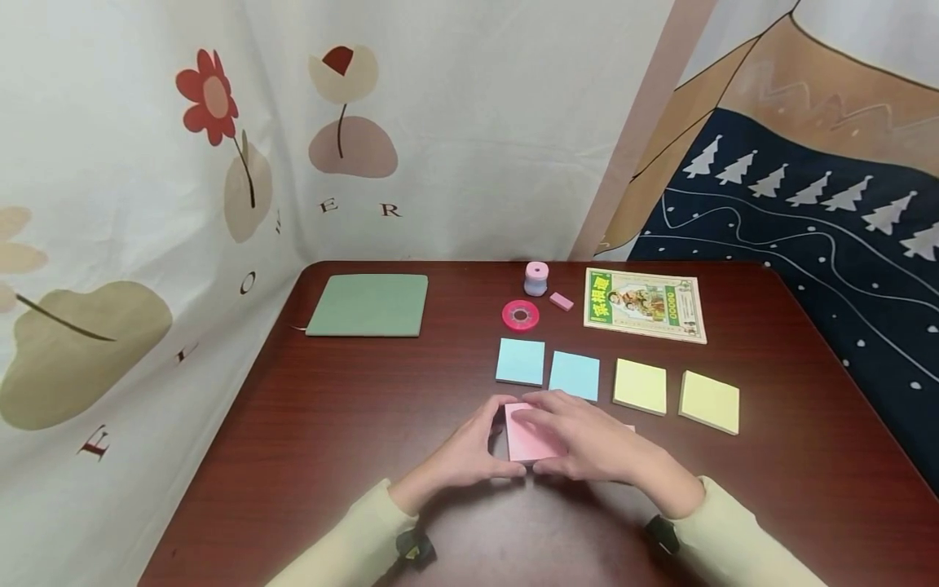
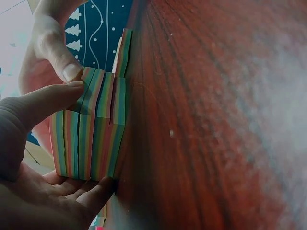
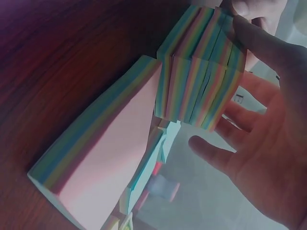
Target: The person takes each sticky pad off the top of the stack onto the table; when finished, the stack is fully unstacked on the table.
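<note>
The left hand (image 1: pixel 464 450) and right hand (image 1: pixel 597 440) are clamped from opposite sides around a square, pink-topped stack of rainbow-edged paper notes (image 1: pixel 530 444), on the glossy red-brown wooden counter (image 1: pixel 367 375). Uneven squeezing could make its slightly offset layers slide apart; a stray push could nudge the pink-topped, striped-edged pad (image 3: pixel 110 158) just beside it. The stack's pink face points up; nearly cubic, it shows no clear long axis.

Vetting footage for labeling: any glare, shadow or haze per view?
Head: soft sheen on the near table, shadows under left hand and right hand; left wrist: broad pale glare at right, left hand dim; right wrist: pink-topped pad paler toward the bottom, background hazy.
</note>
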### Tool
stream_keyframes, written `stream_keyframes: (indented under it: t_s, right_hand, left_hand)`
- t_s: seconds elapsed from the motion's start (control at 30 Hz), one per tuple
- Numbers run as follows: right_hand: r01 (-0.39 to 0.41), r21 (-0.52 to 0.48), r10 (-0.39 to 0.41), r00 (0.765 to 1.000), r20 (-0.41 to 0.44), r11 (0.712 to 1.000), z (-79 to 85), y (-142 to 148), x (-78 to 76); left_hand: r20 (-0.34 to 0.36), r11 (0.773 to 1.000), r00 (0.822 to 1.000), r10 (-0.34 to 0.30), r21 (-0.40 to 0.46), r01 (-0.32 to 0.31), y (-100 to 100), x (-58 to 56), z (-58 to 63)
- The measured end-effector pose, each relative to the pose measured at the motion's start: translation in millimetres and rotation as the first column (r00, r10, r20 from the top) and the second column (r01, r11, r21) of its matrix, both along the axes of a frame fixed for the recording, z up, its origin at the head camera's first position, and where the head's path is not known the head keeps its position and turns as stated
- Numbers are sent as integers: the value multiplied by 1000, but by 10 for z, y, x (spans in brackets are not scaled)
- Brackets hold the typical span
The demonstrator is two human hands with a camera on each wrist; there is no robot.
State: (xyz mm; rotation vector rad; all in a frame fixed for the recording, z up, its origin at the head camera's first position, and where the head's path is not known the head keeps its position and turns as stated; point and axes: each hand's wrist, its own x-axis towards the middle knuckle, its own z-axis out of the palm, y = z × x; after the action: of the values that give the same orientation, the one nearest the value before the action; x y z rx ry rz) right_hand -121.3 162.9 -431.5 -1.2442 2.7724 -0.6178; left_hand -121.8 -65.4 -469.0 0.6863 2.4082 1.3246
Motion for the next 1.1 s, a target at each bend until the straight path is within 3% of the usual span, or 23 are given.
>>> stream_keyframes:
  t_s: [0.43, 0.63, 0.87, 1.1]
  right_hand:
    - [47, -15, -47, 999, -18, 999, -11, -11, -16]
    - [150, -33, -150, 989, 7, 988, 84, 173, 48]
    - [358, -86, -352, 933, 74, 930, 163, 686, 210]
    - [476, -25, -469, 872, 140, 879, 81, 1196, 436]
  left_hand:
    - [-1, 1000, 1000, -12, 23, 12, -2, 2, -8]
    - [9, 1000, 1000, 3, 15, -4, 14, 1, -4]
    - [2, 1000, 1000, 15, 0, -15, 31, 8, -3]
    - [2, 1000, 1000, 15, 2, -15, 29, 7, -7]
